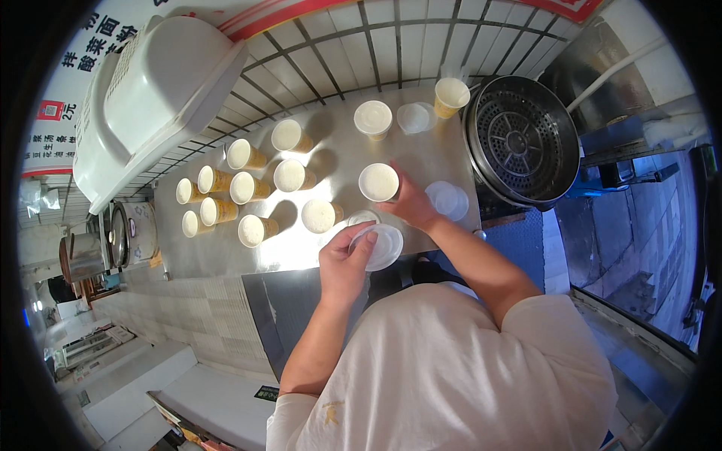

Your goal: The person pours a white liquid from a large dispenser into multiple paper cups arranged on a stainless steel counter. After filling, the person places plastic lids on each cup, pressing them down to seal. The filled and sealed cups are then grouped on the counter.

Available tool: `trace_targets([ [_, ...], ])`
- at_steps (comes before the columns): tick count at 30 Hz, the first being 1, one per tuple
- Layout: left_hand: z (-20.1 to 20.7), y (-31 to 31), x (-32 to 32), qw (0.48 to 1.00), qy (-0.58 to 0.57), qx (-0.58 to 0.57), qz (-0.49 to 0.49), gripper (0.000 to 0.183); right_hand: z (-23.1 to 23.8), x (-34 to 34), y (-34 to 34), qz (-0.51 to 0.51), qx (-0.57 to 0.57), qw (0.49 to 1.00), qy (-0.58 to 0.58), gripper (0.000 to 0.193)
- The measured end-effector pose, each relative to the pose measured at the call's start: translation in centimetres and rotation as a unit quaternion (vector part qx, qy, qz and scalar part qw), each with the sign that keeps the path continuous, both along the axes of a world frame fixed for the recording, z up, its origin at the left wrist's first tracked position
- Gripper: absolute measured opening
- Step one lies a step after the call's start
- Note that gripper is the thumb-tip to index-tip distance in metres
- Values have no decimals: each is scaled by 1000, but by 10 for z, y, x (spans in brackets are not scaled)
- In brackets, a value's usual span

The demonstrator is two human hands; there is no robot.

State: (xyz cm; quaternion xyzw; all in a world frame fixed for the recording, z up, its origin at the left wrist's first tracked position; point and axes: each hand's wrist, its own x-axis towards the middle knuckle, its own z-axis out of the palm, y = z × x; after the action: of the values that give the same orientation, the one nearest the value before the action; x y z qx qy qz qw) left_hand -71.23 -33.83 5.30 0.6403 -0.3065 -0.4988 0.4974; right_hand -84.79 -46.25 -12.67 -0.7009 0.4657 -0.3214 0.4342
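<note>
In my left hand [347,259] is a round translucent plastic lid [386,248], pinched at its rim by thumb and fingers near the table's front edge. My right hand [415,200] wraps round the side of a paper cup [378,183] filled with something pale. The lid is apart from this cup, nearer to me. Another lid [362,217] shows partly behind my left fingers. Several yellow paper cups [290,176] with whitish contents stand uncovered to the left on the steel table [203,259]. Beyond my right hand stands one more filled cup [373,119].
Loose clear lids [447,201] lie right of my right hand, and more lids [414,117] lie farther back. A yellow cup [451,98] stands at the back right beside a dark metal steamer pot [517,141]. A white plastic appliance [162,90] overhangs the far left. White tiles [342,56] border the back.
</note>
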Motion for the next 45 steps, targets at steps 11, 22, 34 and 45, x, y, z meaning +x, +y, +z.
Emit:
trace_targets([
  [11,4,9,10,905,-388,-173,2,36,179,-18,66,73,356,901,-236,18],
  [22,8,21,15,893,-404,-196,-28,49,209,12,67,106,438,860,-241,23],
  [34,4,30,22,890,-410,-196,-34,50,201,20,71,113,441,858,-236,22],
  [45,1,30,21,908,-369,-192,-39,50,197,19,71,118,439,854,-254,21],
])
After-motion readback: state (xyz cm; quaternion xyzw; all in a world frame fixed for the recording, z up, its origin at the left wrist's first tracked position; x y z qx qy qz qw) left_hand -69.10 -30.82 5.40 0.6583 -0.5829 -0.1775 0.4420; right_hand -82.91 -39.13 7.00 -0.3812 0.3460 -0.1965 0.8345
